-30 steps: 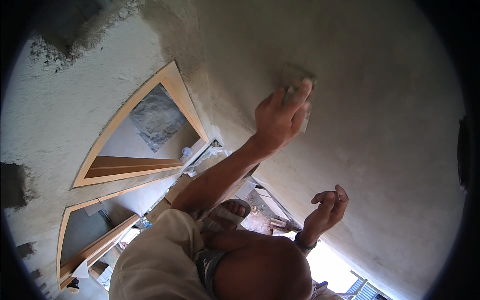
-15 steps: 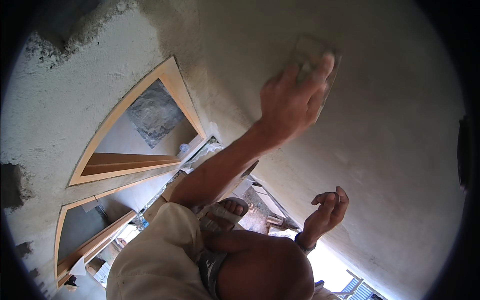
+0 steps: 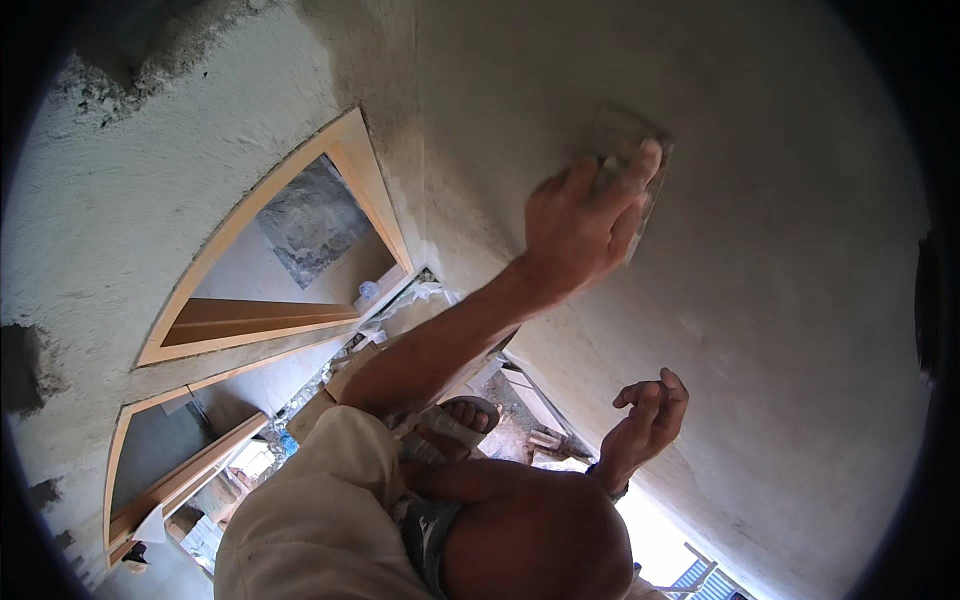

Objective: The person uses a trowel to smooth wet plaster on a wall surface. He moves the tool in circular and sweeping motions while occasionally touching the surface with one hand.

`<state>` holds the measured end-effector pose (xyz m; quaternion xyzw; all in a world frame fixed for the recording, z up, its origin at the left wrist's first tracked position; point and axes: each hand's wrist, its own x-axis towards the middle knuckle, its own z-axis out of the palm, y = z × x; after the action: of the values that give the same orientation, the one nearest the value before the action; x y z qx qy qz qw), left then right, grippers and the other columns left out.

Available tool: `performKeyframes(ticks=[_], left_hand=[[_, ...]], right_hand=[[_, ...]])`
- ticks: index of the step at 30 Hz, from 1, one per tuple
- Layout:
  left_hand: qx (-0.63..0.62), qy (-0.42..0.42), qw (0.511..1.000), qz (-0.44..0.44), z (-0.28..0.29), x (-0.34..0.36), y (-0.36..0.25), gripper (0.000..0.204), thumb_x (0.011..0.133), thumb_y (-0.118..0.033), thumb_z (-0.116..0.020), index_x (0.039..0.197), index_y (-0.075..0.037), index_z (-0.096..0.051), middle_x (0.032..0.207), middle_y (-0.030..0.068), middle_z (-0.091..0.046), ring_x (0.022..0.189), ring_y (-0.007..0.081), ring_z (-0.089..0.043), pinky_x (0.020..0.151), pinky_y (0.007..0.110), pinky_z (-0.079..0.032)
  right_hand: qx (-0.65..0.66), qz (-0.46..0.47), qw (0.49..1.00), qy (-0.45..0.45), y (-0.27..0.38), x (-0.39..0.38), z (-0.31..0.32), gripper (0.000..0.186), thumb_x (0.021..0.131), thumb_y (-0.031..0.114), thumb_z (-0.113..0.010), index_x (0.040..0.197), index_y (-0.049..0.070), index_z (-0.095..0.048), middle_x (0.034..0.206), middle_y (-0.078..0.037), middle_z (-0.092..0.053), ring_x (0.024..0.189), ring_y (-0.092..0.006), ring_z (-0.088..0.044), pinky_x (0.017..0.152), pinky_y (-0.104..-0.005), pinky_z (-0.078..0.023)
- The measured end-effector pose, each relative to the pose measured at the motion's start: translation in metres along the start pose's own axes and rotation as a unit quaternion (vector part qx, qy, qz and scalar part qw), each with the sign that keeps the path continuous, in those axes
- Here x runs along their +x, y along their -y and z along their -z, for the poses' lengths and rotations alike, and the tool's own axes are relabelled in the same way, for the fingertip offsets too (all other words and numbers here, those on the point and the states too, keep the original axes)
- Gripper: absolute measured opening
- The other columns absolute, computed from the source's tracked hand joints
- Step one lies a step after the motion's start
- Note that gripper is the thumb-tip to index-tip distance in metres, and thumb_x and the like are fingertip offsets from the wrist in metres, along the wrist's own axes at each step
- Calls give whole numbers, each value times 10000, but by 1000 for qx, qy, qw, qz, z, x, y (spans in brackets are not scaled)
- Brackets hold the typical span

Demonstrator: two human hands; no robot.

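My left hand [image 3: 585, 225] is closed around a plastering float [image 3: 628, 125], whose thin plate meets the grey plastered wall [image 3: 770, 260]. The hand covers much of the float's handle. Lower down, my right hand [image 3: 645, 425] is raised near the same wall with its fingers loosely bent and apart, and nothing is in it. There is a dark band [image 3: 618, 487] at its wrist. Bare brown skin of a limb [image 3: 540, 540] hides the right forearm.
Two wooden frames, an upper one [image 3: 250, 225] and a lower one [image 3: 115, 480], are set in the rough wall [image 3: 90, 220] on the left. Far below lies a cluttered floor [image 3: 515, 415]; a sandalled foot [image 3: 470, 415] shows above it. Bright light enters at lower right.
My left hand and the float have moved slightly down along the wall. The right hand has shifted a little left. The whole view has tilted slightly.
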<state>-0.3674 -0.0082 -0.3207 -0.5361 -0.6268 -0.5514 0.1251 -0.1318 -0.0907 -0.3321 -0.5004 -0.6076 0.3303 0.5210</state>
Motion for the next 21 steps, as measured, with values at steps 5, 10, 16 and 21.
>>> performKeyframes(ticks=[5, 10, 16, 21], left_hand=[[-11, -19, 1000, 5, 8, 11, 15, 407, 963, -247, -579, 1344, -102, -586, 843, 120, -641, 693, 207, -647, 562, 342, -551], [-53, -33, 987, 150, -12, -48, 43, 439, 976, -277, -555, 1371, -87, -557, 768, 115, -611, 669, 199, -635, 572, 364, -541], [49, -59, 995, -70, 18, 51, 1, 546, 950, -264, -606, 1437, -58, -471, 825, 133, -646, 663, 181, -656, 593, 316, -526], [-17, -124, 992, 3, 19, 62, 88, 559, 957, -310, -598, 1422, -29, -469, 905, 106, -665, 714, 169, -627, 652, 309, -520]], right_hand=[[0, 27, 999, -24, 7, 10, 7, 264, 973, 225, -592, 1134, 16, -578, 631, -19, -497, 572, -101, -484, 516, -256, -394], [5, 26, 999, -47, 19, 7, 22, 274, 974, 218, -590, 1149, 8, -574, 645, -27, -501, 590, -103, -484, 514, -259, -401], [9, 22, 999, -42, 6, 9, 23, 285, 971, 227, -601, 1159, 14, -576, 647, -25, -507, 595, -98, -481, 519, -258, -402], [4, -1, 999, -46, 6, 11, 22, 300, 968, 241, -606, 1154, 7, -574, 647, -23, -507, 596, -98, -480, 524, -259, -401]])
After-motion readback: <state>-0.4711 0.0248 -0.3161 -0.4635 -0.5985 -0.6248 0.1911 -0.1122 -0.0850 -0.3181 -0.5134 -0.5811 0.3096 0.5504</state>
